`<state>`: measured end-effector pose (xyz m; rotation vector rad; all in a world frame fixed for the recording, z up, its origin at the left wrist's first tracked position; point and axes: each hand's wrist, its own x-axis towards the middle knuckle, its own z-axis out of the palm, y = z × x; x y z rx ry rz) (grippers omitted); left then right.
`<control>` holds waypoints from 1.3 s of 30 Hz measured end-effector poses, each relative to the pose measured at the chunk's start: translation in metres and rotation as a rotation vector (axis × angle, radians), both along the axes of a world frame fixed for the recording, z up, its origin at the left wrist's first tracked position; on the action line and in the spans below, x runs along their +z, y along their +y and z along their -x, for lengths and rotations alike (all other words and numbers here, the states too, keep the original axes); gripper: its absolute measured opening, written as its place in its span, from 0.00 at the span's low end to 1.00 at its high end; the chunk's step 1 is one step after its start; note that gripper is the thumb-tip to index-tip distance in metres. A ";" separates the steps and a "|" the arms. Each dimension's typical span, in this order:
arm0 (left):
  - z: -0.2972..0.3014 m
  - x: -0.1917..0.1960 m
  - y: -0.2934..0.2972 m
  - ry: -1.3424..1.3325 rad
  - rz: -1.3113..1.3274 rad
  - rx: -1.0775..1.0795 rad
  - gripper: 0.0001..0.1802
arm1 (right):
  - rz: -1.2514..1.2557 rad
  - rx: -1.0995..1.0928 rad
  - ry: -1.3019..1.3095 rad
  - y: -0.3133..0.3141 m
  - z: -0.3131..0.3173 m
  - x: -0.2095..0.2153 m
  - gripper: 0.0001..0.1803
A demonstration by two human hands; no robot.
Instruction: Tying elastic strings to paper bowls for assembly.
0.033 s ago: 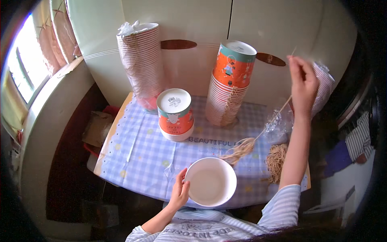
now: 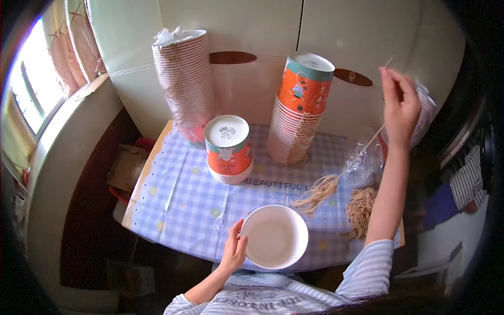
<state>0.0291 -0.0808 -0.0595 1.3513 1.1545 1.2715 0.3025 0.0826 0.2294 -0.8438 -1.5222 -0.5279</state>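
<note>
My left hand (image 2: 234, 251) grips the left side of a white paper tub (image 2: 275, 237), its open mouth turned up toward me at the table's near edge. Raised at the right, my right hand (image 2: 401, 102) pinches a thin tan strand of twine (image 2: 374, 139). One end pokes up above the fingertips; below, it runs down to a loose bunch of tan strands (image 2: 318, 194) just behind the tub. A tangled heap of the same twine (image 2: 361, 212) lies beside my right forearm. What exactly sits between the right fingertips is too small to make out.
An orange and green paper tub (image 2: 229, 152) stands upside down mid-table. Behind it rise a tall wrapped stack (image 2: 184, 79) and another stack of tubs (image 2: 296, 118). Clear plastic wrap (image 2: 363, 160) lies at the right on the checked blue tablecloth (image 2: 184, 210). Another person's striped sleeve (image 2: 467, 178) shows at far right.
My right hand has shifted slightly right, drawing the twine with it. The loose bunch has slid a little right and away from the tub. My left hand and the tub stay put.
</note>
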 end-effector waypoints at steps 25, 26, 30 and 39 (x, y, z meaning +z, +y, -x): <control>-0.009 -0.001 -0.012 -0.004 0.015 0.000 0.27 | 0.658 0.414 -0.254 -0.048 0.049 -0.066 0.01; -0.010 -0.007 -0.015 0.027 -0.003 -0.003 0.28 | 0.736 0.480 -0.392 -0.052 0.058 -0.095 0.02; -0.022 -0.007 -0.024 0.182 -0.047 -0.041 0.30 | 1.031 0.541 -0.495 -0.086 0.084 -0.179 0.07; -0.022 -0.010 -0.019 0.097 -0.002 -0.075 0.32 | 1.111 0.579 -0.365 -0.090 0.092 -0.229 0.08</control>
